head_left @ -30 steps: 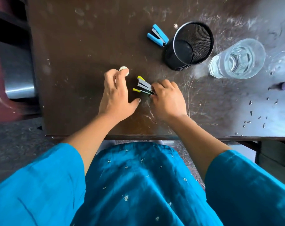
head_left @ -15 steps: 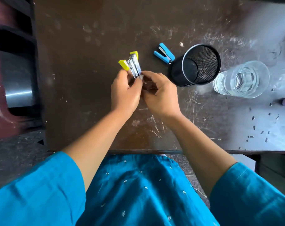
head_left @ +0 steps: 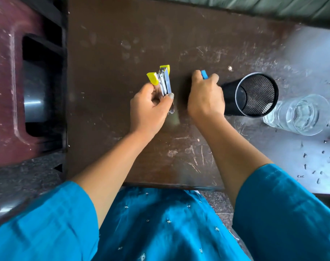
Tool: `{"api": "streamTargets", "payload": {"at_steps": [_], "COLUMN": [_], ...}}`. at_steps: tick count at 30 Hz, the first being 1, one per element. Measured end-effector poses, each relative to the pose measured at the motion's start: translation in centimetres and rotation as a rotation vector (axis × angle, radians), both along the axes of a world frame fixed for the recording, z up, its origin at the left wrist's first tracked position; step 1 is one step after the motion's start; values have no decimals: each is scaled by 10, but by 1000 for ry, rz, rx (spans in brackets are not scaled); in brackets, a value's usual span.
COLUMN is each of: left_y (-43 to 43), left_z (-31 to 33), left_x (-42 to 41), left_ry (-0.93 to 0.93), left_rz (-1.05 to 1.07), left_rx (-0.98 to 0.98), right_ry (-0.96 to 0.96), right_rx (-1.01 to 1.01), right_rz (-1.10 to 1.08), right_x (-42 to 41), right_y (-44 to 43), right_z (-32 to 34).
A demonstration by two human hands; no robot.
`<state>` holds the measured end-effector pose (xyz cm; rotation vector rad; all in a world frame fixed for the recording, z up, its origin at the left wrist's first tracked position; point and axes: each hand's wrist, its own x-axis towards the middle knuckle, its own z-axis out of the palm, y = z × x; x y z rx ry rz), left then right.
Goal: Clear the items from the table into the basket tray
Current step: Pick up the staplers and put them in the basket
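Reaching out over the dark brown table, both bare arms came up from the blue sleeves at the bottom of the frame. The left hand sat in the middle of the frame, lifted a little, with its thumb and fingers pinched around the yellow stapler. The stapler stood open, its two yellow tips pointing toward the top of the frame. The right hand lay just to the right, palm down, with its fingers curled over the blue stapler. Only a small blue end peeked out above the knuckles. Close beside that hand, at the right, stood the black mesh cup, touching the wrist side of the hand or nearly so. A clear glass stood at the right edge, next to the cup. Small staples lay scattered at the lower right of the table.
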<state>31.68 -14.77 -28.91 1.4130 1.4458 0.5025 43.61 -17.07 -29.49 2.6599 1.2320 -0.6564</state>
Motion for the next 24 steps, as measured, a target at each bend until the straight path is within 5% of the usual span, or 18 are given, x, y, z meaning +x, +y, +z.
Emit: {"api": "streamTargets", "payload": {"at_steps": [5, 10, 17, 24], "left_y": [18, 45, 101, 169], "left_z": [7, 30, 96, 187], "left_x": [-20, -48, -112, -181], "left_ry": [-48, -94, -142, 269], "left_rz": [22, 92, 220, 128], "left_rx": [-49, -35, 67, 310], "right_ry": [47, 412, 543, 687], "right_rx": [133, 418, 623, 713], "right_rz": [43, 76, 180, 259], "right_x": [-9, -52, -119, -181], "right_y": [11, 53, 112, 172], "right_z": [20, 56, 120, 169]}}
